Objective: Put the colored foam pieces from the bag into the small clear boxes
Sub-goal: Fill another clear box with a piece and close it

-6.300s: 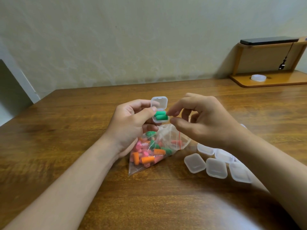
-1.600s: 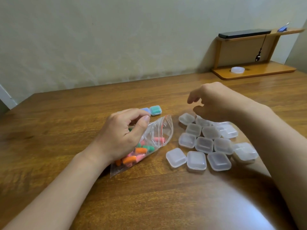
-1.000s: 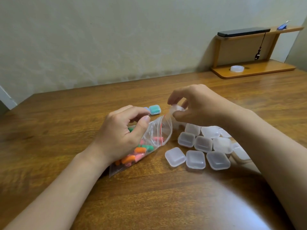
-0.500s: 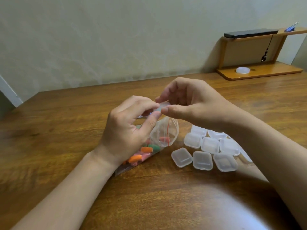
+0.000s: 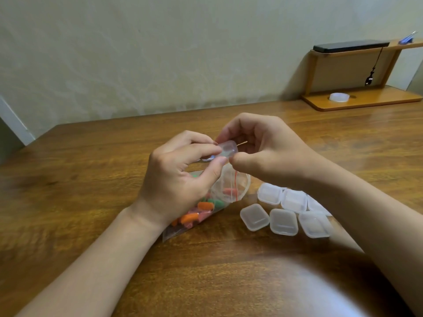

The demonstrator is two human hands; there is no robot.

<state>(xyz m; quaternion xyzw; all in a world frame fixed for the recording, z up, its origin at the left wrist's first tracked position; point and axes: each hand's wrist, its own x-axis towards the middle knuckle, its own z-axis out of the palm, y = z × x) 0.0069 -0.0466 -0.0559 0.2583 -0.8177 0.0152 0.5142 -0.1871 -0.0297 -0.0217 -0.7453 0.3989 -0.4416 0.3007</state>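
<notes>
A small clear box is held up above the table between both hands. My left hand pinches its left side with thumb and forefinger. My right hand grips its right side with curled fingers. Whether its lid is open I cannot tell. Under my left hand lies the clear zip bag, its mouth open toward the right, with orange, pink and green foam pieces inside. Several closed clear boxes lie on the table to the right of the bag, partly hidden by my right forearm.
The wooden table meets a pale wall at the back. A wooden shelf stand stands at the back right, with a white tape roll on its base and a dark flat device on top. Another box peeks out behind my left hand.
My right hand picked one clear box from the group and lifted it over the bag. My left hand rose from the bag and took hold of the box's other side.
</notes>
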